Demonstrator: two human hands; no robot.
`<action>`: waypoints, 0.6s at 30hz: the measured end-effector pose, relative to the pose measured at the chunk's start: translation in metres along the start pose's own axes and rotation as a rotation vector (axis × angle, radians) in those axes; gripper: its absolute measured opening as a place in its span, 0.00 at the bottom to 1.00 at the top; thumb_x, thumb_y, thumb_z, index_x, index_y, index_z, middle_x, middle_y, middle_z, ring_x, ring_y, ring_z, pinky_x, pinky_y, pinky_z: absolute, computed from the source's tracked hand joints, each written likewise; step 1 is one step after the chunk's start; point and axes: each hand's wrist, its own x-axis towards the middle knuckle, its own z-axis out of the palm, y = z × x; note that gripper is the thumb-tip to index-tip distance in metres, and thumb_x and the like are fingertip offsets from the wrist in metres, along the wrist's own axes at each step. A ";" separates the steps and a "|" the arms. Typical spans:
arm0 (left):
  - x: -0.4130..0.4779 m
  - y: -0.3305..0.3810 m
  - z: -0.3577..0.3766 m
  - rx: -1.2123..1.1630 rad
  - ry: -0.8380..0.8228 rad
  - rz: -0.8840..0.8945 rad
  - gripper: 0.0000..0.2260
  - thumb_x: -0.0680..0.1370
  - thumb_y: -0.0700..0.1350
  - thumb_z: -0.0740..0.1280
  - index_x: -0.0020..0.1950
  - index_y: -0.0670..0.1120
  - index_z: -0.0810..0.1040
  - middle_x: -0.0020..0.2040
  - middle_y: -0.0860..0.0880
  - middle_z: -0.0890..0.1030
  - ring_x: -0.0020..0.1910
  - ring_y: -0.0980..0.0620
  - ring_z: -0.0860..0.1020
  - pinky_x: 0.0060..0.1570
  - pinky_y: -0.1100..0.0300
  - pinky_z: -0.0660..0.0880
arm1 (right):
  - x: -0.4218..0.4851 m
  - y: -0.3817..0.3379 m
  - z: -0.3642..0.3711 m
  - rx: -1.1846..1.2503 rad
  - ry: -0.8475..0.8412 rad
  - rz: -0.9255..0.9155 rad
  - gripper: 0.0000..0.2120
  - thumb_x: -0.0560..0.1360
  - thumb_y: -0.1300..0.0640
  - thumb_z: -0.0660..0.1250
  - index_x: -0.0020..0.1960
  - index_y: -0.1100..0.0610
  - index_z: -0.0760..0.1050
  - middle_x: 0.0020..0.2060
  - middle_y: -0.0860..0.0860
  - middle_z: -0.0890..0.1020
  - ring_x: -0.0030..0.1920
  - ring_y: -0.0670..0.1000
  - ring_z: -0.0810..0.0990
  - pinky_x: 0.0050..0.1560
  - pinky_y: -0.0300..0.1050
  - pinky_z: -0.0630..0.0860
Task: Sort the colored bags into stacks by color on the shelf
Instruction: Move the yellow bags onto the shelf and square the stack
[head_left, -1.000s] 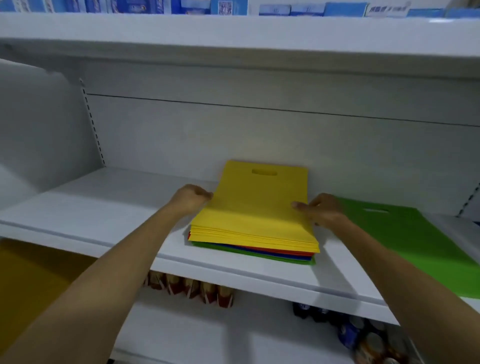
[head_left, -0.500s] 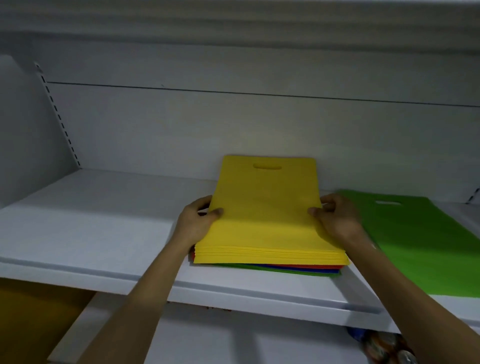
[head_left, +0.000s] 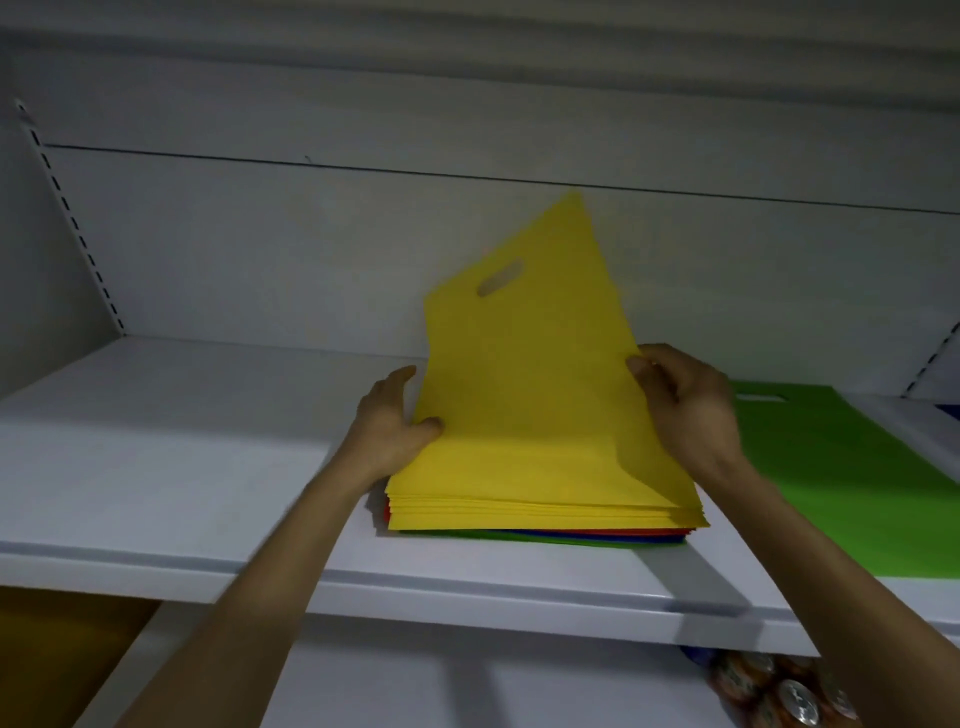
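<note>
Since half a second ago the top yellow bag (head_left: 524, 338) has risen off the stack (head_left: 545, 512). Its handle end now tilts up toward 12 o'clock, and its near edge is still on the pile. The right hand (head_left: 685, 410) pinches the bag's right edge between thumb and curled fingers. The left hand (head_left: 389, 421) grips the stack at 9 o'clock, thumb pressed on top. The shelf (head_left: 182, 467) holds the stack at centre, yellow layers over red, blue and green. A green bag (head_left: 857, 478) lies flat at the stack's 3 o'clock. The lower shelf holds cans (head_left: 779, 691) at 5 o'clock.
</note>
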 end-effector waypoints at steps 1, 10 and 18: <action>0.001 0.002 -0.001 -0.031 0.021 0.008 0.34 0.76 0.45 0.70 0.77 0.47 0.57 0.75 0.44 0.63 0.73 0.46 0.63 0.69 0.53 0.63 | 0.003 -0.008 -0.004 0.154 -0.007 0.082 0.07 0.80 0.58 0.63 0.49 0.57 0.80 0.38 0.55 0.81 0.33 0.47 0.75 0.32 0.33 0.68; -0.018 0.053 -0.019 -0.509 0.123 0.062 0.04 0.79 0.45 0.66 0.53 0.47 0.77 0.49 0.50 0.81 0.51 0.46 0.80 0.51 0.53 0.77 | -0.002 -0.032 -0.038 0.523 0.145 0.376 0.06 0.79 0.55 0.64 0.50 0.53 0.79 0.40 0.44 0.81 0.36 0.38 0.78 0.34 0.27 0.74; -0.038 0.100 0.031 -0.370 0.117 0.327 0.06 0.80 0.44 0.65 0.45 0.45 0.78 0.38 0.41 0.80 0.34 0.46 0.76 0.35 0.54 0.72 | -0.050 -0.006 -0.103 0.335 0.289 0.346 0.08 0.79 0.57 0.65 0.41 0.51 0.78 0.33 0.48 0.80 0.30 0.43 0.76 0.31 0.37 0.73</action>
